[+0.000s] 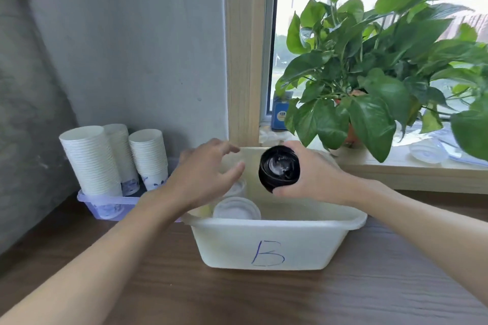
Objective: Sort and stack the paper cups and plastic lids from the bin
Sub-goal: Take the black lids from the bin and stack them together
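A translucent white bin (pixel 269 243) marked with a blue "B" stands on the wooden table. My right hand (pixel 314 177) grips a stack of black plastic lids (pixel 279 168) above the bin, its top turned toward me. To the left of the lids, my left hand (pixel 208 171) hovers over the bin with fingers spread and relaxed, holding nothing. Inside the bin lie clear and white lids (pixel 236 208). Three tall stacks of white paper cups (pixel 92 158) stand in a small purple tray (pixel 105 204) at the left.
A grey wall runs behind and to the left. A large potted plant (pixel 369 74) and a blue box (pixel 280 113) sit on the wooden window sill, with clear lids (pixel 427 153) at the right. Bare table lies in front of the bin.
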